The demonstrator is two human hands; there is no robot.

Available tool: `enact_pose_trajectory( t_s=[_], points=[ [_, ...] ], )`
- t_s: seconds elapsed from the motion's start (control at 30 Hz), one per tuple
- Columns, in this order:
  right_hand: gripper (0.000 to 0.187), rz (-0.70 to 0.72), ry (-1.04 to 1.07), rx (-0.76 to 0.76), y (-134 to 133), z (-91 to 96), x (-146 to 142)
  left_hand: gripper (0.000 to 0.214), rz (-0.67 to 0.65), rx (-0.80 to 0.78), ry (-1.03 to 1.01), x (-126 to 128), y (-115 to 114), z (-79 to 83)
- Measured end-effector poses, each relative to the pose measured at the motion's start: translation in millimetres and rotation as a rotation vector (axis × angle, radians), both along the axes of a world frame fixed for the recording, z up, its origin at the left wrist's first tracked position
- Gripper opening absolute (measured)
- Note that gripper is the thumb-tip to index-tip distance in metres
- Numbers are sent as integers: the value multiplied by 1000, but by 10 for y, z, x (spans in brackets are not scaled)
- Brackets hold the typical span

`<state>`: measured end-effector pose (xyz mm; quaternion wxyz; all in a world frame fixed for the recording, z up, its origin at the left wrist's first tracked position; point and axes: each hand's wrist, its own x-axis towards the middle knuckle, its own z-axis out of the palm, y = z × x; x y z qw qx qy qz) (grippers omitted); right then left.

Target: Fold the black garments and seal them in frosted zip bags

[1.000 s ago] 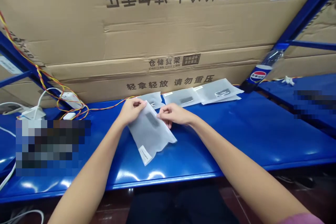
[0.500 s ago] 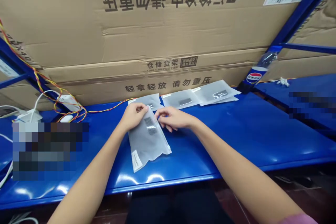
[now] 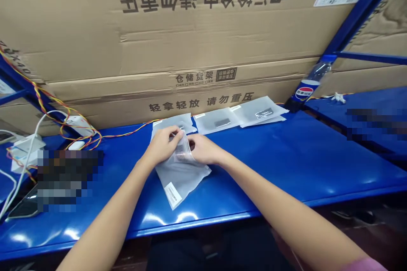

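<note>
Head view shows a frosted bag [image 3: 187, 175] over the front part of the blue counter [image 3: 273, 161], held by both hands, its lower half slanting towards the near edge. It is milky, whitish-grey and half see-through, so the blue beneath tints it. Its surface is soft and rumpled, with a fold below the fingers and a wavy edge running from the lower right down to a pointed near corner. Beside that corner sits a small white label [image 3: 172, 194] with fine dark print, too small to read. Higher up, between the hands, a dark printed block [image 3: 179, 150] of tight lines shows, partly crossed by glare.

The left hand [image 3: 168, 142] pinches the bag's upper end, thumb on the near face. The right hand [image 3: 203, 149] curls against the right edge, thumb and forefinger bent round a small gap; its fingertips are hidden, so I cannot tell whether they grip the film or lie inside it.

Similar pale bags [image 3: 216, 114] lie in a row behind, along the cardboard [image 3: 203, 38].
</note>
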<state>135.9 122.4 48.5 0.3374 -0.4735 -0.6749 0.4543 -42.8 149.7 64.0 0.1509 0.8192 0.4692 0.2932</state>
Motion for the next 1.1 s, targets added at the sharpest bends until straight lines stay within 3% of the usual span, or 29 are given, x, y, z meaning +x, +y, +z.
enact_pose_trajectory(
  t_s=[0.1,0.2,0.3,0.37,0.43,0.5,0.57,0.63,0.67,0.77,0.9,1.0,1.1],
  points=[
    [53,-148,203,-146,-138,39,108,37,24,22,54,-62,-81,50],
    [80,-348,424,-179,-357,10,326,38,47,43,110,-148,-185,80],
    [70,-520,469,-150,-568,-124,580,37,68,54,182,-277,-234,91],
    [60,-579,366,-138,-681,-239,709,37,79,54,244,-380,-219,94],
    [53,-633,111,-30,-782,-328,776,36,102,66,302,-470,-187,97],
    [54,-727,-226,218,-878,-368,774,35,134,98,338,-515,-176,102],
    [65,-787,-471,481,-967,-366,719,34,143,159,360,-488,-230,111],
    [76,-725,-572,626,-1037,-352,640,32,110,243,357,-378,-369,124],
    [73,-656,-593,649,-1063,-346,602,31,80,281,338,-293,-466,132],
    [34,-541,-558,627,-1094,-322,534,29,-7,317,202,42,-797,142],
    [35,-717,-224,503,-1049,-240,704,26,-13,262,83,540,-1078,61],
    [40,-846,-6,321,-1000,-240,1112,27,-21,210,60,849,-1105,-96],
    [38,-922,-143,207,-1008,-340,1590,34,-59,137,177,1046,-1077,-285]
  ],
)
